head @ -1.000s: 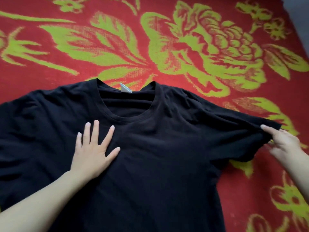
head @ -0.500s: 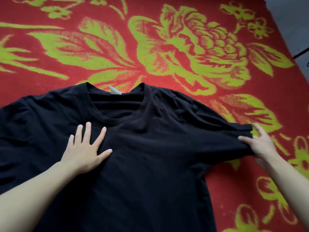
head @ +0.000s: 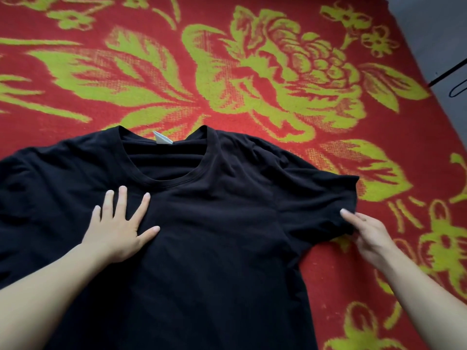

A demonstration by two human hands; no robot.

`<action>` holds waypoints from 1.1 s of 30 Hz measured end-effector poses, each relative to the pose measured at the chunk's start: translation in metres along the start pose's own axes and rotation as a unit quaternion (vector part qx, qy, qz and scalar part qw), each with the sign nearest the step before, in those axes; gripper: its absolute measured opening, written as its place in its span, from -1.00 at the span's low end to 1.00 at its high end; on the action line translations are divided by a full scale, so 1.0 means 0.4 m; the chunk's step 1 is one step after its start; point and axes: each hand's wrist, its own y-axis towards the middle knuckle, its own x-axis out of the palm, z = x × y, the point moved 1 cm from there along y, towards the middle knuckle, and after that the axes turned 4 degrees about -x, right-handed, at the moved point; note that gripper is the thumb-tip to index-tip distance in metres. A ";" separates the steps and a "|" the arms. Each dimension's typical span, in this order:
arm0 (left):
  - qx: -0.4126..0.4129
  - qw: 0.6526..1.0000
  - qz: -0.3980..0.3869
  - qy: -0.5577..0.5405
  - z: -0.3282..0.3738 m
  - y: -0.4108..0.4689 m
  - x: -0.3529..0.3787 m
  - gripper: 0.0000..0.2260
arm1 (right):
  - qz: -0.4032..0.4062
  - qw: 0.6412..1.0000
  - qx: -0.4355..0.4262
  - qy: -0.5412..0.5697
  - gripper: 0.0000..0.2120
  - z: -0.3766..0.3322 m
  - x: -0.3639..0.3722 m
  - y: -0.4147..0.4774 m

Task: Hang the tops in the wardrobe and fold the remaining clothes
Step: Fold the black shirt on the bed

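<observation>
Black T-shirt (head: pixel 214 236) lies front-up on the red floral covering (head: pixel 252 72), collar toward 12 o'clock, white label (head: pixel 161 138) showing. Left grip (head: pixel 118 228) is flat with fingers spread, pressing the chest just below the collar. Right grip (head: pixel 366 231), at 3 o'clock, pinches the sleeve (head: pixel 323 198) at its lower hem, forefinger on top and thumb hidden. Over the last second it slid from the sleeve's outer tip to this corner, and the sleeve lies flatter. Probably the smoothing stage, with hanging not yet begun.
</observation>
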 end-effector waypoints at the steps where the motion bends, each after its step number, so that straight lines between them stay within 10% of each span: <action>1: -0.001 1.000 0.000 0.000 -0.001 0.001 0.001 -0.32 | -0.014 1.000 -0.013 -0.013 -0.94 0.003 0.000 -0.008; 7: -0.003 1.000 -0.009 0.001 0.002 0.000 -0.002 -0.32 | 0.110 0.981 -0.068 -0.147 -0.93 0.000 0.011 -0.018; 13: -0.008 1.000 -0.013 -0.001 0.002 -0.004 -0.007 -0.32 | 0.153 0.886 -0.254 -0.357 -0.71 -0.141 0.125 -0.141; 17: -0.008 1.000 -0.015 -0.001 0.004 -0.006 -0.009 -0.32 | -0.028 0.776 -0.452 -0.440 -0.67 -0.186 0.271 -0.326; 21: -0.010 1.000 -0.015 -0.003 0.007 -0.005 -0.012 -0.32 | -0.352 0.626 -0.352 -0.601 -0.42 -0.114 0.376 -0.384; 26: -0.002 1.000 -0.009 -0.012 0.007 0.001 -0.009 -0.32 | -0.204 0.670 -0.410 -0.583 -0.47 -0.065 0.385 -0.296; 33: -0.001 1.000 -0.011 -0.019 0.011 -0.002 0.004 -0.33 | -0.146 0.647 -0.401 -0.632 -0.32 0.008 0.420 -0.203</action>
